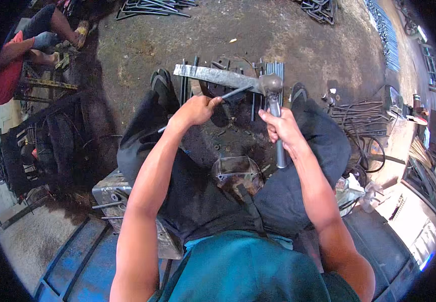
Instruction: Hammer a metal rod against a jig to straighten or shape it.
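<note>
My left hand point(198, 109) is closed around a thin metal rod point(237, 92). One end of the rod sticks out behind the wrist, and the other reaches the edge of a long, worn steel bar point(213, 75) lying crosswise in front of me. In my right hand point(283, 126) is a hammer point(280, 153), gripped by its metal handle. The rounded hammer head point(271, 83) is over the right end of the bar; whether it touches the bar I cannot tell. Several straight rods point(275, 69) lie beyond the bar.
Bent rods point(152, 7) lie on the floor ahead, and long rods point(385, 35) at the far right. Another person's gloved hand point(46, 40) shows at the upper left. A pile of rods point(359, 116) and a black cable point(379, 156) are right of my knee. A metal block point(112, 194) stands at left.
</note>
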Demonstrator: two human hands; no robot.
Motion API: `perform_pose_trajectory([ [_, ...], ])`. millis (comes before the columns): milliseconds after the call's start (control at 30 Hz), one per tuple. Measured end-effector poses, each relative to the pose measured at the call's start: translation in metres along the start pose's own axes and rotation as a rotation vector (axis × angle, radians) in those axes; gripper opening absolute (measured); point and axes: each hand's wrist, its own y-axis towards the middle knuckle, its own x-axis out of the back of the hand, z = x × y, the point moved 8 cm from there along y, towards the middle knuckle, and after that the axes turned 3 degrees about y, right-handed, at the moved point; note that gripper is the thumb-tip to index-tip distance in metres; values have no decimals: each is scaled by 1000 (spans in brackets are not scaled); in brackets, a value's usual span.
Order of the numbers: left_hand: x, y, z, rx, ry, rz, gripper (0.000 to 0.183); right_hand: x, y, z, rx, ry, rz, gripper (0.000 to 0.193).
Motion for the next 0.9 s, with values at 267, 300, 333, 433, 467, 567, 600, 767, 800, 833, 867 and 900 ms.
perform_pose_trajectory([
  [267,-2,7,0,-45,-4,27,60,-19,-21,56,206,-31,106,26],
  [300,-3,7,-3,-85,-21,14,60,-24,-30,70,298,-28,169,25],
  [333,-3,9,-2,-86,-29,-8,60,-26,-41,81,393,-9,187,25],
  [433,-6,9,0,-71,-26,9,58,-38,-64,106,646,124,398,29],
  [467,-6,10,1,-76,-8,11,56,-41,-64,106,673,140,435,29],
  [567,-4,10,0,-102,-10,-7,53,-36,-39,74,485,-32,277,29],
  [600,-4,10,-1,-118,-30,-10,52,-33,-22,47,230,41,216,30],
  [767,-5,14,-1,-147,-9,-35,52,-6,2,-4,-41,-270,99,29],
  [800,-7,14,1,-127,-70,-21,52,-3,1,-7,-24,-356,89,29],
  [833,-9,14,3,-111,-72,-9,52,-4,-2,-15,-74,-342,118,29],
  [867,-9,14,3,-113,-65,-7,52,-3,-5,-17,-81,-350,105,29],
  [900,-8,16,2,-120,-52,-14,52,-5,-7,-19,-116,-314,129,29],
])
